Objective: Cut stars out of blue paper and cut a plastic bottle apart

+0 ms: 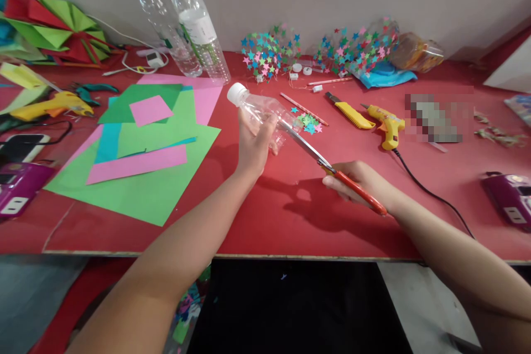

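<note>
My left hand is wrapped round a clear plastic bottle piece with a white cap, tilted up to the left above the red table. My right hand grips scissors with orange-red handles. Their blades point up and left and reach the bottle piece's lower right side; whether they are cutting into it cannot be told. Small paper stars and a patterned stick lie just behind the bottle piece.
Two upright bottles stand at the back left. Coloured paper sheets cover the left of the red table. A yellow cutter, a glue gun with its cord, and star-covered balls lie right and behind.
</note>
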Tool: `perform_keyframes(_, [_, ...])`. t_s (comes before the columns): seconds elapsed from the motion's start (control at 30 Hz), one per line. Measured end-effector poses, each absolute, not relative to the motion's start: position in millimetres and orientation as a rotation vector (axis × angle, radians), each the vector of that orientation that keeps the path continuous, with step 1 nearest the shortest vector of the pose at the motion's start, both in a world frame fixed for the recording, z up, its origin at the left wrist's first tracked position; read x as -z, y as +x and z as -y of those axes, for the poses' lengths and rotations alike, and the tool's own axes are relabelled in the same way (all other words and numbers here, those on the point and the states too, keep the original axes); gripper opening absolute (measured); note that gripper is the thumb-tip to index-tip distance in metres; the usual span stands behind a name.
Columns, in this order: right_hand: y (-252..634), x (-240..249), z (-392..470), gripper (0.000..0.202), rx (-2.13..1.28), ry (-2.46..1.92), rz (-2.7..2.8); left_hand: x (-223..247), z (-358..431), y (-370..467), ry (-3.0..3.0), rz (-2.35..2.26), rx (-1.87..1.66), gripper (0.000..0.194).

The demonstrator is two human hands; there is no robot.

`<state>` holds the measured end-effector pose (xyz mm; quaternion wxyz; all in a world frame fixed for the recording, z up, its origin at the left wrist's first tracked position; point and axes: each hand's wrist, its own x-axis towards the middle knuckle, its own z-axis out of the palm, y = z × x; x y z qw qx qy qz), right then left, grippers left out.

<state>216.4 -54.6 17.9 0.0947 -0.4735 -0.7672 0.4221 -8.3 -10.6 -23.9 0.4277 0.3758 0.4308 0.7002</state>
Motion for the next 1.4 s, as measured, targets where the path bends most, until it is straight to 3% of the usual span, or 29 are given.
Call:
perform_keyframes(0.2, [213.4, -22.1, 57.8, 0.049, -1.363, -1.489, 2.198, 26.0, 8.4, -9.4, 0.954, -1.068, -1.734, 0.052])
perform_keyframes(0.57, [215.8, -21.0, 54.9, 0.049, -1.332, -1.42, 2.256, 26.5, 6.8, -11.7, 0.94, -1.089, -1.692, 0.082])
perform_keyframes(1.0, [210.4, -20.8, 55.4, 0.048, -1.41, -1.524, 2.172, 32.1, 4.1, -14.3, 0.934, -1.087, -1.678, 0.093])
perform_keyframes(1.27, [212.3, -24.1, 58.4, 0.052, -1.319, -1.459, 2.25, 28.2, 10.1, -10.7, 1.051, -0.991, -1.639, 0.07])
perform_keyframes(1.4, [211.3, -20.1, 59.3, 0.051, -1.343, -1.518, 2.186, 29.0, 11.1, -10.9, 1.074, -1.005, -1.637, 0.072])
